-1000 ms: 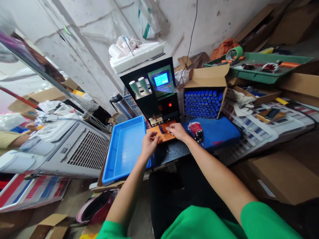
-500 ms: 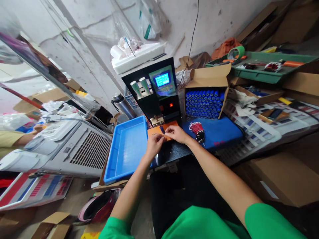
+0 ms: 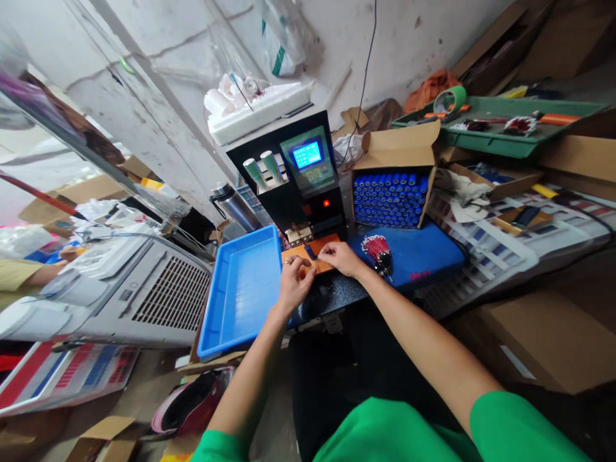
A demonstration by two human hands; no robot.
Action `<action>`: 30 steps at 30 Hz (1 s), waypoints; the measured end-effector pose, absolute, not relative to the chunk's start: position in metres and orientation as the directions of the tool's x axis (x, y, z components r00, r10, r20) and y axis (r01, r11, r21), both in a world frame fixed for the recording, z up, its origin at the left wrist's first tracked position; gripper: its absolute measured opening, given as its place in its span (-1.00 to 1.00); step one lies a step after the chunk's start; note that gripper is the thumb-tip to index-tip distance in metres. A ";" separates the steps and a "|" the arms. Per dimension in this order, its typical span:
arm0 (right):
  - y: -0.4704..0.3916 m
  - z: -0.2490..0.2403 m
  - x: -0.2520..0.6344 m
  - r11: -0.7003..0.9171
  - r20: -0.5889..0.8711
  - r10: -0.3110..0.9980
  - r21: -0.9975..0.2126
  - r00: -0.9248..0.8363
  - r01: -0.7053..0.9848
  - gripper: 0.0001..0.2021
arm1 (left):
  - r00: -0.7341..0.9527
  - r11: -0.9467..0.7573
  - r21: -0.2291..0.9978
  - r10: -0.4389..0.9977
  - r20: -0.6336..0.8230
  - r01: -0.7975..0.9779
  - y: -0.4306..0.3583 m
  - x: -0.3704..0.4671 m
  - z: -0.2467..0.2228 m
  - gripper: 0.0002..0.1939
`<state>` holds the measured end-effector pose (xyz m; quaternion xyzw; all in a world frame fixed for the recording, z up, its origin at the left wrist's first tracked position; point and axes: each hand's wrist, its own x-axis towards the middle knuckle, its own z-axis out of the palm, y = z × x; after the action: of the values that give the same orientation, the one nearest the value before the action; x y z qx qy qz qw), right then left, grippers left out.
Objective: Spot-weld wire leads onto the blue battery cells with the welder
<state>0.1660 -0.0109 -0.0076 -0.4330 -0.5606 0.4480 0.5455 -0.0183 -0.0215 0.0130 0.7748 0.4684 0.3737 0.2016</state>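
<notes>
A small dark blue cylindrical battery cell [image 3: 310, 252] lies on the orange work plate [image 3: 323, 243], in front of the electrodes of a black spot-welding machine [image 3: 269, 208]. My right hand [image 3: 339, 257] is closed in a pinch just right of the cell's near end. Whatever its fingertips hold is too small to make out. At the plate's left near edge is my left hand [image 3: 294, 281], fingers bent, with a gap between thumb and forefinger and nothing visible in it. A bundle of red and black wire leads [image 3: 378, 251] rests to the right of my right hand.
A blue tray [image 3: 206, 343] stands left of the machine. To the right, a cardboard box [image 3: 402, 142] holds many blue cells on a blue surface [image 3: 436, 253]. A steel flask [image 3: 235, 204] is behind the tray. Another person's arm [image 3: 41, 274] shows at far left.
My left hand has drawn slightly back from the cell, and its thumb and forefinger have parted. My right hand stays pinched beside the cell. The view has shifted slightly.
</notes>
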 end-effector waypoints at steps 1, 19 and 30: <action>-0.011 -0.006 0.166 0.209 0.209 0.978 -0.978 -0.020 -0.026 -0.79 | 0.311 -0.509 0.649 0.861 0.404 0.566 -0.021 -0.020 0.013 -0.80; -0.007 -0.005 0.167 0.052 -0.004 0.989 -0.928 0.150 -0.369 -0.70 | 0.200 -0.312 0.783 0.950 0.241 0.538 -0.003 -0.012 0.013 -0.72; -0.006 -0.008 0.166 0.141 0.102 0.977 -0.968 0.188 -0.208 -0.71 | 0.309 -0.363 0.781 0.923 0.228 0.509 0.019 -0.002 0.018 -0.86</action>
<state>0.1664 -0.0056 -0.0076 -0.4520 -0.4252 0.4747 0.6241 -0.0024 0.0192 0.0178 0.7507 0.4769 0.3435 0.3017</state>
